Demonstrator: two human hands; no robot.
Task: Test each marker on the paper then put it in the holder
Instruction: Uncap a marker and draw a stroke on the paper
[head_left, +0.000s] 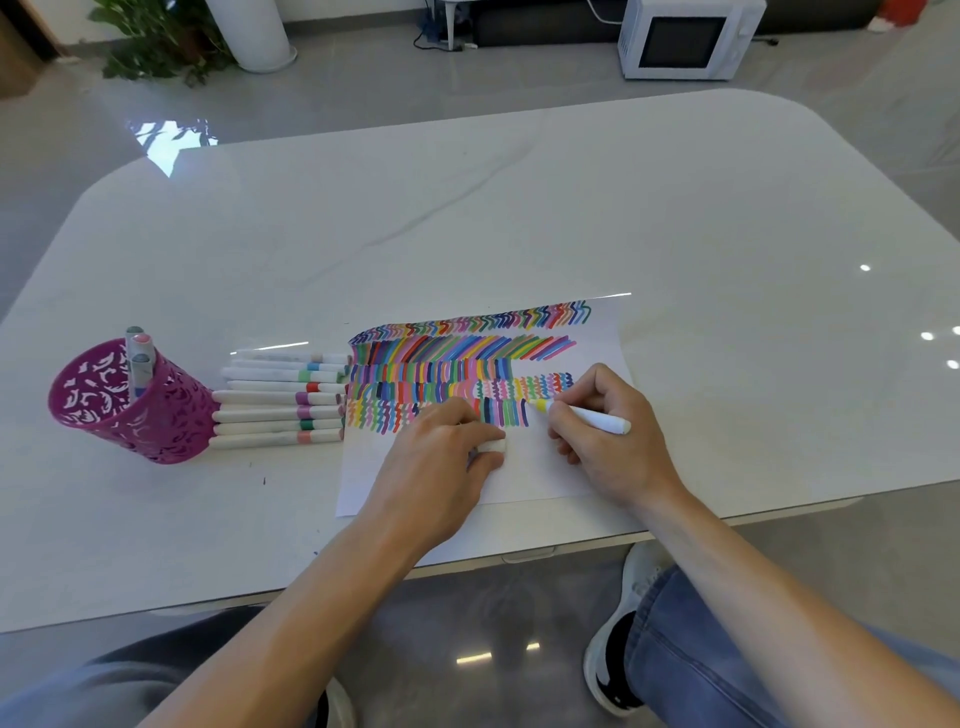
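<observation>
A: Status?
B: Right hand (608, 436) is pinching a marker (587, 417), yellow tip touching the paper (524, 480) at the right end of the lowest band of strokes. Grip is closed round the barrel, fingers curled.
A: Left?
B: Left hand (441, 452) is resting on the paper's lower middle, pinning it down. Its grip is pinching a small white piece, likely the cap (492, 446).
A: Holder?
B: Holder (130, 415) is standing well left of the paper on the desk (571, 208). Three stowed markers (139, 358) are sticking out of it, as far as I can count.
A: Remaining?
B: A row (280, 400) of about eight capped ones is lying between holder and paper, ends touching the paper's left edge. I'm reading those as untested; can't confirm.
A: Progress?
B: Judging about a quarter done by count. The paper is carrying far more strokes than this set explains, so I'm ignoring stroke count. This marker is needing its stroke, recapping, then dropping in the holder. Then the row.
</observation>
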